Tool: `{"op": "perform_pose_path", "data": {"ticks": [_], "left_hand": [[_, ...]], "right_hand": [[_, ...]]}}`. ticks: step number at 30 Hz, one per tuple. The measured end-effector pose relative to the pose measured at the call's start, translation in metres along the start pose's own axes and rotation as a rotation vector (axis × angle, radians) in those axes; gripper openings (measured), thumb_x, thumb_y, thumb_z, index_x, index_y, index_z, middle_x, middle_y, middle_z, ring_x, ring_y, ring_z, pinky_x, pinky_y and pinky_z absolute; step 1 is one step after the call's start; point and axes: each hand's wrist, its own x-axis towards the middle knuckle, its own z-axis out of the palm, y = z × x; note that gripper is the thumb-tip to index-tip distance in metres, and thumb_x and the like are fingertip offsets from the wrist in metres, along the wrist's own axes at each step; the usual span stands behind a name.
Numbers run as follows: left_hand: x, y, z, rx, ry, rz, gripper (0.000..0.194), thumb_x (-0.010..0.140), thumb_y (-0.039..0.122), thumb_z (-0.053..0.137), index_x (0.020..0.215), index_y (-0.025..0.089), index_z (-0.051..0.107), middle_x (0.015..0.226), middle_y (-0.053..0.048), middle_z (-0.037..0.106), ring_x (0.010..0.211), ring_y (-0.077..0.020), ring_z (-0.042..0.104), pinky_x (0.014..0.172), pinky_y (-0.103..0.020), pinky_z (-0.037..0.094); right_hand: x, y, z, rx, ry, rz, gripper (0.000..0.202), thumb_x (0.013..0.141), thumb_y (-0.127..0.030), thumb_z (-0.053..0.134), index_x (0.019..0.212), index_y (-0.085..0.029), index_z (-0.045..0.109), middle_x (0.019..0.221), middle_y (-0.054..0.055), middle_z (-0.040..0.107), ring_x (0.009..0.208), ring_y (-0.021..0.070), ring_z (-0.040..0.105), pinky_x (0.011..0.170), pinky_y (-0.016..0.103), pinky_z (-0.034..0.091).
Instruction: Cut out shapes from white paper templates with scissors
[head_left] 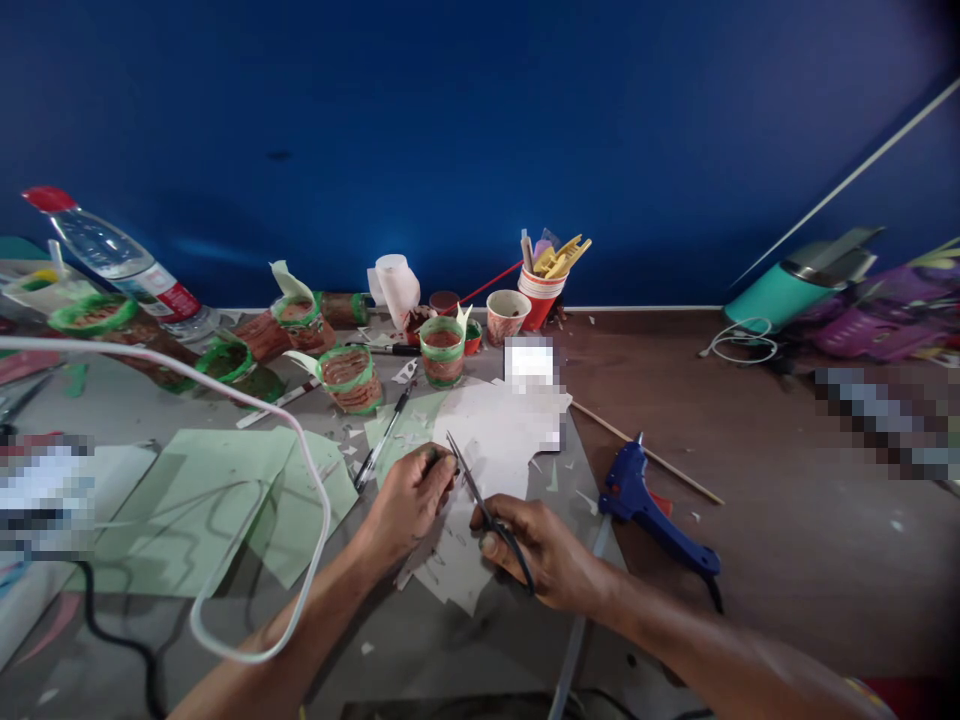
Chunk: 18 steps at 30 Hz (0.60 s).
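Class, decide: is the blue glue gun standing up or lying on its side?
Lying on its side: seen from above, the glue gun shows its side profile, stretched along the brown tabletop.

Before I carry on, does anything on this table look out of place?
Yes: loose white paper scraps lie between the scissors and the blue glue gun, which rests on its side, so that stretch looks untidy. Farther back, a brown container appears tipped over, unlike the upright green-rimmed cup nearby.
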Motion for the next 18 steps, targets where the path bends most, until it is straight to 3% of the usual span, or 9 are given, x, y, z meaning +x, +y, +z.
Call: {"op": "perform_pose_path", "data": {"ticks": [18], "left_hand": [[-0.0019, 0.0019, 0.0046, -0.164, 0.024, -0.080, 0.020, 0.079, 0.036, 0.052, 0.074, 0.017, 0.049, 0.054, 0.006, 0.043, 0.049, -0.0084, 0.039, 0.049, -0.021, 0.032]], "right_hand": [[0.0009, 0.0053, 0.0011, -0.015, 0.032, -0.033, 0.039, 0.081, -0.052, 0.055, 0.087, -0.015, 0.048, 0.058, -0.007, 0.034, 0.049, 0.0066, 0.028, 0.045, 0.020, 0.025]]}}
